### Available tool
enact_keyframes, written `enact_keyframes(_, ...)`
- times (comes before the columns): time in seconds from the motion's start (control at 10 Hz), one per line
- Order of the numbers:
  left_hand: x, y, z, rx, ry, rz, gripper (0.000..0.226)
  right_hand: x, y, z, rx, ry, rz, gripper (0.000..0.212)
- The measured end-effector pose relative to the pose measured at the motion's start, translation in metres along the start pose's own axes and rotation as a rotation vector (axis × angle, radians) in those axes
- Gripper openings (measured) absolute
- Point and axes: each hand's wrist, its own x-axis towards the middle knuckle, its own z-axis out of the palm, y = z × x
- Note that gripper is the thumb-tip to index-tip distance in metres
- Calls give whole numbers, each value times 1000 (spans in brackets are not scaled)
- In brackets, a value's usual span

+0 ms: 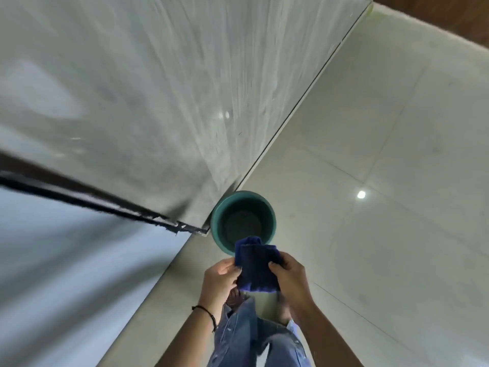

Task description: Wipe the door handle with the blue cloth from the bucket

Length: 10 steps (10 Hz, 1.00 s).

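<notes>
The blue cloth (255,266) is out of the bucket (243,221) and held just this side of its near rim, folded into a thick pad that partly overlaps the rim in view. The left hand (221,279) pinches the cloth's left edge and the right hand (289,276) clamps the right edge, thumb on top; both are closed on the fabric, with the cloth stretched between them.

The step in hand looks like readying the cloth, folding or squaring it, with the fetching done and the wiping not yet begun. No door handle shows anywhere; the pale panel (145,102) rising beyond the bucket to its left may be the door, but that cannot be told. The next move likely calls for lifting the gaze and the cloth away from the bucket, finding the handle, and settling the pad in one hand so the palm can wrap around it.

Counted: one cloth, one bucket, teal and seemingly bare inside, two hands, one dark band (205,311) on the left wrist. The bucket stands on the glossy tiled floor (383,154), close against the panel's lower corner.
</notes>
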Motion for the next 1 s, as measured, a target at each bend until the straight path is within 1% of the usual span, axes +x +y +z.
enact_keyframes(0.1,100,-20,15,-34,64,-46,23,109,24,20,-112,-23,-9,29)
enact_keyframes(0.2,196,-47,24,-98,120,-130,28,206,57,41,-179,-42,27,26)
enact_keyframes(0.3,285,-78,30,-90,163,-218,28,292,95,59,-242,-34,82,32)
enact_keyframes(0.4,359,-112,33,-78,206,-248,30,363,134,77,-280,-32,132,41)
enact_keyframes(0.5,417,-139,32,-62,300,-267,31,415,164,95,-274,-38,202,45)
enact_keyframes(0.6,463,-161,34,-67,372,-310,29,457,194,118,-287,-35,224,44)
enact_keyframes(0.7,486,-175,34,-33,401,-309,22,477,205,134,-282,-31,266,45)
enact_keyframes(0.8,482,-171,29,-46,417,-315,18,471,193,130,-327,24,291,41)
enact_keyframes(0.9,435,-145,25,-89,357,-264,42,431,163,112,-282,35,194,43)
enact_keyframes(1.0,345,-101,25,-177,243,-187,45,359,124,89,-224,-24,71,33)
